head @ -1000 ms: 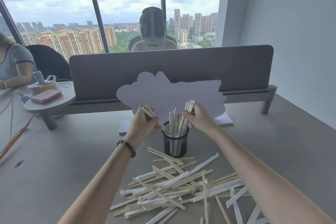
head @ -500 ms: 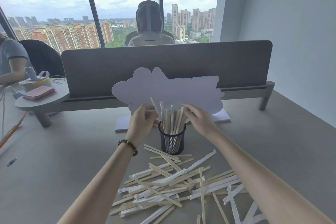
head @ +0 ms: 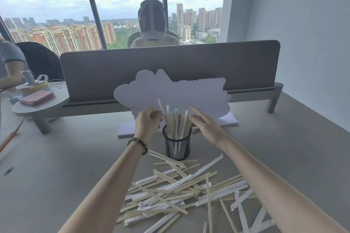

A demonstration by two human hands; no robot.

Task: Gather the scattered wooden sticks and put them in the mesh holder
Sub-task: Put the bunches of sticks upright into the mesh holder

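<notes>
While we tuck sticks into the mesh holder [head: 177,144], things look tippy.
Left hand [head: 149,125] pinches one stick [head: 161,107] just right of it; right hand [head: 205,126] spread, released. A nudge could topple the holder between them onto the scattered sticks [head: 181,191] below our wrists.

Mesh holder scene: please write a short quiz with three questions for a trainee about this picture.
1. True or false: the mesh holder lies tipped over.
2. Which hand has straight fingers? A) left hand B) right hand
3. Fill in: many loose sticks lie on the ____.

Key: 1 false, it stands upright with sticks in it; 2 B; 3 table.
</notes>
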